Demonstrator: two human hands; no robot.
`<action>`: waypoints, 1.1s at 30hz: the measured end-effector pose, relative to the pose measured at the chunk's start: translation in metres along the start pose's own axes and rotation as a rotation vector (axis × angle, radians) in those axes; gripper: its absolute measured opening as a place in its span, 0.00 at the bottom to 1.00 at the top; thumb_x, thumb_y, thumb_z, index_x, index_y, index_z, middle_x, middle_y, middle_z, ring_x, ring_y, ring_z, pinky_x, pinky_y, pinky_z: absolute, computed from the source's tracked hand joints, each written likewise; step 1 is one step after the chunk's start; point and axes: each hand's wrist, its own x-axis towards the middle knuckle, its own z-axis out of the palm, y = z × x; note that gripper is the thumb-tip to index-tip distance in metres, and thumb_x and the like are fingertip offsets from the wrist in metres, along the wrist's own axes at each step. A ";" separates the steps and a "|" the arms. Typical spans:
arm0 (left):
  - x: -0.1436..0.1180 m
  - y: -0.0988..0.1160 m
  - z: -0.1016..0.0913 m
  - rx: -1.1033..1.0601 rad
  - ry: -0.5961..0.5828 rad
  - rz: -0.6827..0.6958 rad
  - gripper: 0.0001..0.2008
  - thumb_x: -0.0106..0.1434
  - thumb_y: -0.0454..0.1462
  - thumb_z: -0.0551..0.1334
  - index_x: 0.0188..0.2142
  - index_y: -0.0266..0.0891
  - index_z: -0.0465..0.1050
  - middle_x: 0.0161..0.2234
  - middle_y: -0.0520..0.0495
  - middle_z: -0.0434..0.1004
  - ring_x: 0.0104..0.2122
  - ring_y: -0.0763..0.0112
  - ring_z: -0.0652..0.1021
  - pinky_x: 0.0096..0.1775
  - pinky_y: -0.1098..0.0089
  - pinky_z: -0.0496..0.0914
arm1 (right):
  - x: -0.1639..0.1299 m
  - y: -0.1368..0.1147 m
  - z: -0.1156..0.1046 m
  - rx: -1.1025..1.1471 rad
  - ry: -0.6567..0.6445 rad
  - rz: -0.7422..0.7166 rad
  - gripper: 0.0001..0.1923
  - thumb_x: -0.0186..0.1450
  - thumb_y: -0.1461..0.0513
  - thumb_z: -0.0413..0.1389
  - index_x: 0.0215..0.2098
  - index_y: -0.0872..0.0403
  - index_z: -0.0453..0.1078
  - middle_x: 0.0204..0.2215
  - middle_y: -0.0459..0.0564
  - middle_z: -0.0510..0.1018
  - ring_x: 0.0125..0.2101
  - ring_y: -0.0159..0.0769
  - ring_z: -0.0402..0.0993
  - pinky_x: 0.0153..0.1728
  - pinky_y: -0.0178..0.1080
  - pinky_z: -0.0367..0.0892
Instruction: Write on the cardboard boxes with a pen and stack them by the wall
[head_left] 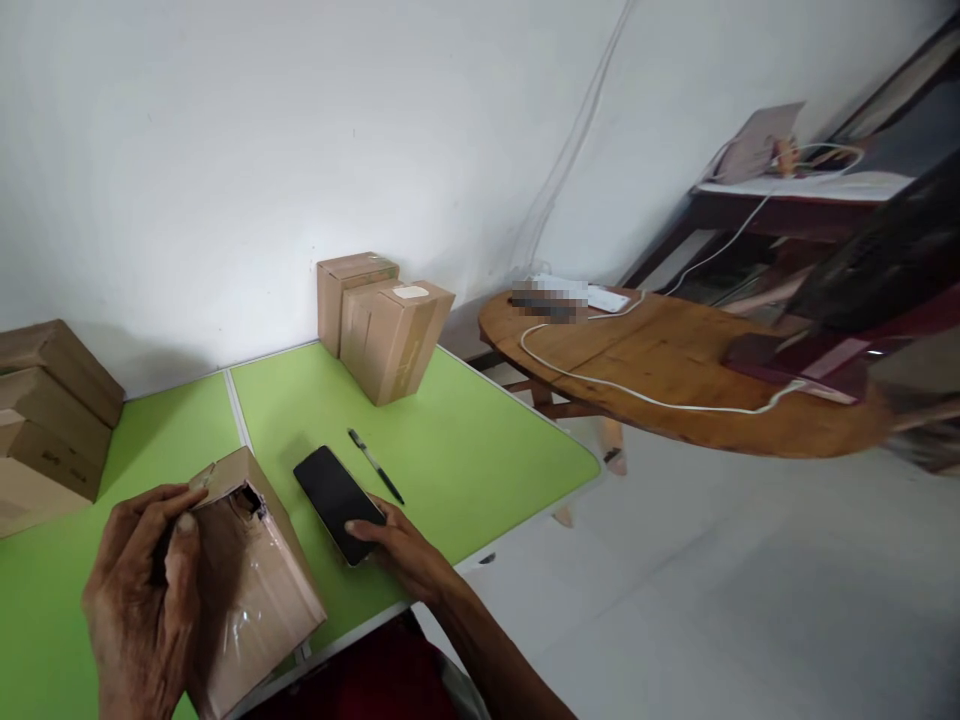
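Note:
A taped brown cardboard box [251, 600], with a torn hole at its top corner, is tilted near the front of the green table [480, 460]. Curled around its left upper edge, my left hand [146, 590] grips it with thumb and fingers. My right hand [394, 545] holds a black smartphone [334, 500] by its near end, thumb on the dark screen and the other fingers mostly hidden beneath. Just right of the phone lies a pen [376, 466].
Several cardboard boxes [52, 420] stand at the left. More boxes [394, 340] stand near the wall. To the right is a wooden oval table [630, 350] with a white cable [637, 395] and a dark red object [795, 365]. The green table's right edge borders the floor.

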 end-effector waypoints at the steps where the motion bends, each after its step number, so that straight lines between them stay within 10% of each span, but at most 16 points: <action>1: 0.000 0.000 0.000 0.005 -0.007 0.004 0.12 0.81 0.42 0.59 0.47 0.48 0.84 0.50 0.46 0.82 0.53 0.62 0.81 0.57 0.59 0.72 | -0.009 -0.001 -0.001 0.204 -0.051 0.005 0.28 0.63 0.48 0.73 0.55 0.53 0.76 0.41 0.52 0.89 0.37 0.46 0.88 0.39 0.45 0.83; 4: -0.001 0.000 -0.001 0.016 -0.007 -0.001 0.13 0.81 0.43 0.59 0.49 0.47 0.85 0.50 0.46 0.82 0.53 0.62 0.81 0.58 0.60 0.72 | -0.037 -0.011 -0.003 0.570 -0.171 -0.015 0.32 0.61 0.47 0.79 0.55 0.50 0.75 0.49 0.56 0.89 0.39 0.45 0.90 0.42 0.48 0.85; 15: -0.002 0.001 -0.004 0.024 0.011 0.043 0.12 0.81 0.42 0.59 0.48 0.48 0.83 0.49 0.48 0.82 0.51 0.63 0.82 0.56 0.62 0.74 | -0.085 -0.044 0.052 0.665 -0.642 -0.095 0.38 0.64 0.44 0.77 0.65 0.47 0.71 0.37 0.50 0.89 0.39 0.49 0.91 0.51 0.55 0.82; 29: -0.006 0.003 -0.001 0.022 0.007 0.061 0.16 0.82 0.44 0.57 0.48 0.47 0.85 0.49 0.48 0.82 0.51 0.66 0.82 0.56 0.67 0.72 | -0.089 -0.029 0.059 0.711 -0.621 -0.052 0.38 0.63 0.47 0.79 0.64 0.51 0.75 0.41 0.53 0.90 0.43 0.50 0.91 0.52 0.52 0.82; 33: -0.004 0.004 0.000 0.009 0.027 0.026 0.15 0.81 0.45 0.60 0.47 0.45 0.85 0.48 0.47 0.82 0.51 0.67 0.82 0.56 0.67 0.72 | -0.073 -0.027 0.049 0.706 -0.375 -0.134 0.38 0.62 0.37 0.76 0.59 0.51 0.78 0.36 0.53 0.89 0.37 0.50 0.91 0.41 0.49 0.84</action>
